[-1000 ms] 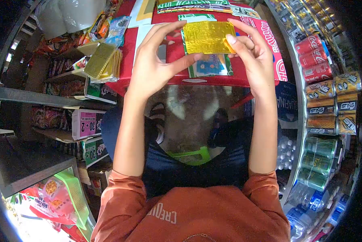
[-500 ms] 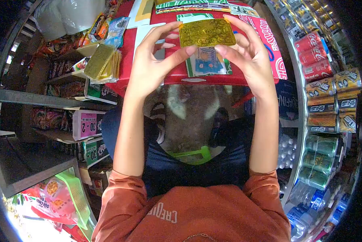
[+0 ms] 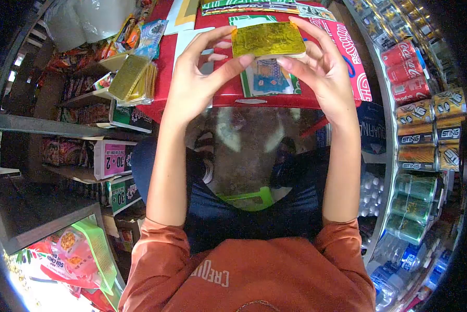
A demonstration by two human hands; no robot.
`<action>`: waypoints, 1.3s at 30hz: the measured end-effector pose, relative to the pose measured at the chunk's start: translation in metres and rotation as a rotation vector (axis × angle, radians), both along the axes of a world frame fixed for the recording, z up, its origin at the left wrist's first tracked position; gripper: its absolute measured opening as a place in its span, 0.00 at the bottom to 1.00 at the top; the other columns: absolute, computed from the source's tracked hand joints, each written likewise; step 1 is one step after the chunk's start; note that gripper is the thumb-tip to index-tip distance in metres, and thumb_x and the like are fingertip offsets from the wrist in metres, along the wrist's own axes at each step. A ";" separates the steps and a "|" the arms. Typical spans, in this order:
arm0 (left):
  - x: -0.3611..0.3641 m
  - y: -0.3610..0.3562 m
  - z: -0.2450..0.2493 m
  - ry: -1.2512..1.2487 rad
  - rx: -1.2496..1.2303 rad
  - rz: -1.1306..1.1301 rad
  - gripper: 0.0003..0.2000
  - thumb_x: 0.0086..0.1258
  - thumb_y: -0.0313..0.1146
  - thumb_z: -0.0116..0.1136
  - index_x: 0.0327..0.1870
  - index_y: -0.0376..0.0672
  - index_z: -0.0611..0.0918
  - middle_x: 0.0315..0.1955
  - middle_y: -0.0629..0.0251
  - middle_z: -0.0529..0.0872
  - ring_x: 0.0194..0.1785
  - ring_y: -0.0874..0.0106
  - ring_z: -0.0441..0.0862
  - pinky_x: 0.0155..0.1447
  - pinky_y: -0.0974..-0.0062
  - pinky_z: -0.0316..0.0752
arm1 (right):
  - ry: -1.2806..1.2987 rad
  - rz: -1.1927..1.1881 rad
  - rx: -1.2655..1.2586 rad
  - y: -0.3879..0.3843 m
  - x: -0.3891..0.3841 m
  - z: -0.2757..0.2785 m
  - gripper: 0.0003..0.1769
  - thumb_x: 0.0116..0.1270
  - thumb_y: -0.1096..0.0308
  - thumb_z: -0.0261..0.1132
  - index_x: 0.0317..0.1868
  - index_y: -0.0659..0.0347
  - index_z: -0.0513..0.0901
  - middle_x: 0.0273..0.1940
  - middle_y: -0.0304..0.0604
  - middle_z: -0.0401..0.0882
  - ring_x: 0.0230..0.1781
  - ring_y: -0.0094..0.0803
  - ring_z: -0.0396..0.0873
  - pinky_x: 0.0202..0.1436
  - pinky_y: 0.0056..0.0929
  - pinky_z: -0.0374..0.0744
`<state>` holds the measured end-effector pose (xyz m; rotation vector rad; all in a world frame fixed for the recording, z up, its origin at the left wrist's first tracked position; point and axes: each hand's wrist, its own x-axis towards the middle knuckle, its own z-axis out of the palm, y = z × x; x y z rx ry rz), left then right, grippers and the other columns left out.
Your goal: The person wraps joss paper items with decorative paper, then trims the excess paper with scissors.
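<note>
Between my two hands is a stack of gold joss paper (image 3: 269,39), a shiny embossed rectangle with a pale lower edge. My left hand (image 3: 203,73) grips its left end, thumb at the near edge and fingers at the far side. On the right end, my right hand (image 3: 324,70) holds it the same way. The stack is raised over the red table (image 3: 223,99). Under it lies a green and white packet (image 3: 246,86) with a blue printed note (image 3: 270,78) on top, partly hidden by the stack and my right thumb.
More gold stacks (image 3: 132,80) sit at the table's left corner, beside snack packets (image 3: 150,39). Pink printed paper (image 3: 361,83) lies on the table's right. Shelves with boxes (image 3: 113,158) stand left; drink cans (image 3: 415,125) and bottles (image 3: 400,255) line the right. A green plastic piece (image 3: 249,200) is below.
The gold stack has tilted slightly in my hands, so its pale lower edge now shows and its top face catches more light. Both hands keep nearly the same place.
</note>
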<state>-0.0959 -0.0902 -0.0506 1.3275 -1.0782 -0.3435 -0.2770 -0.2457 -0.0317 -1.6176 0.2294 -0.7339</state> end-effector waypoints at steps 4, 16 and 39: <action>0.001 -0.002 -0.003 0.046 -0.022 -0.023 0.29 0.64 0.38 0.78 0.65 0.34 0.82 0.55 0.58 0.86 0.58 0.71 0.82 0.61 0.69 0.78 | 0.026 -0.050 0.003 0.006 0.000 0.004 0.39 0.66 0.79 0.75 0.76 0.58 0.71 0.58 0.45 0.85 0.56 0.29 0.84 0.59 0.28 0.82; -0.001 0.001 0.002 0.082 -0.004 -0.011 0.25 0.69 0.40 0.74 0.63 0.34 0.83 0.53 0.59 0.87 0.57 0.72 0.82 0.62 0.70 0.78 | 0.020 -0.022 0.009 0.007 0.000 0.005 0.41 0.66 0.78 0.76 0.77 0.57 0.69 0.58 0.46 0.85 0.58 0.29 0.83 0.60 0.28 0.81; -0.005 -0.004 0.007 0.447 -0.035 0.133 0.28 0.87 0.54 0.45 0.46 0.34 0.88 0.34 0.62 0.90 0.38 0.76 0.87 0.45 0.81 0.81 | -0.027 0.115 -0.064 0.031 0.005 0.011 0.42 0.68 0.81 0.70 0.81 0.61 0.63 0.70 0.45 0.77 0.68 0.30 0.79 0.69 0.30 0.77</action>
